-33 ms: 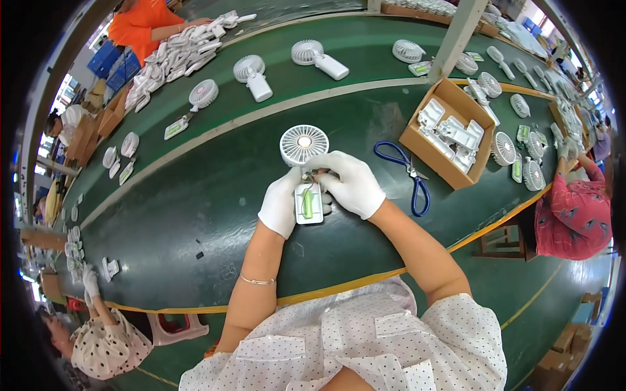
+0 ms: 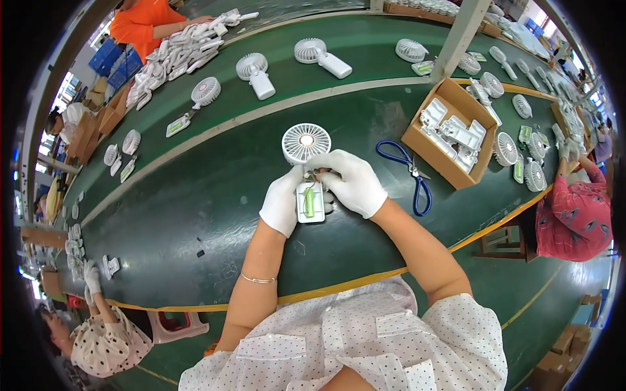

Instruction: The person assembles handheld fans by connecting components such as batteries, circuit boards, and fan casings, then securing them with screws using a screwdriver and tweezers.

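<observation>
On the green workbench [image 2: 195,195], nothing visibly shifts: the left hand [image 2: 282,203] grips the open handheld fan [image 2: 306,171] at centre, while the right hand [image 2: 352,182] pinches its wires.

Counts: two white gloved hands [image 2: 355,182]; one open white handheld fan [image 2: 306,156]; one blue-handled pair of scissors [image 2: 411,173]; one cardboard box [image 2: 424,140].

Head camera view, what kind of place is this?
Most likely a factory assembly line for handheld fans. A long green belt carries many white fans, a cardboard box holds white parts, and other workers sit along it. Both gloved hands, left hand and right hand, hold an open fan.
</observation>
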`<act>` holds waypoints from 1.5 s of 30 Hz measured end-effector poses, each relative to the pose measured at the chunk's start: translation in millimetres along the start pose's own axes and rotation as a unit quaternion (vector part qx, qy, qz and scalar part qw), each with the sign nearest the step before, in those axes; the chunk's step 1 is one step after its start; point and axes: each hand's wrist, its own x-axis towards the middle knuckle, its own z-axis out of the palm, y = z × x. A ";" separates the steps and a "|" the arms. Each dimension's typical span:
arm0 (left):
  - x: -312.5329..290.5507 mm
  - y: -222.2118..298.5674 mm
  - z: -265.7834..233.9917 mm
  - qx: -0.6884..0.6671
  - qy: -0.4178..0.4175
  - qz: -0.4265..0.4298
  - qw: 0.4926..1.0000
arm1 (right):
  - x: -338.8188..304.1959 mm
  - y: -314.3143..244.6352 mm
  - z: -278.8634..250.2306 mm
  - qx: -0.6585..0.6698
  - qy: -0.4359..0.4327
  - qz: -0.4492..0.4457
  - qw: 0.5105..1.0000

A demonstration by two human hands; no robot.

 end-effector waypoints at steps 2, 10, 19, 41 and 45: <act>-1.8 0.1 -1.0 0.001 0.009 0.000 1.000 | -0.4 4.3 4.3 -0.009 -0.006 -0.013 1.000; -1.5 0.6 -6.4 0.004 0.004 -0.006 1.000 | -3.6 -1.7 7.6 -0.054 0.017 -0.048 0.997; -4.9 0.7 2.4 -0.035 0.023 0.021 0.999 | -5.2 -6.2 10.8 -0.168 -0.015 -0.069 0.983; -2.3 3.2 -3.4 0.067 0.056 0.006 0.996 | -7.8 -11.6 10.4 -0.203 -0.069 -0.104 0.971; 4.3 -6.6 -12.6 0.114 0.071 0.052 0.990 | -10.0 -9.6 10.2 -0.174 -0.051 -0.127 0.975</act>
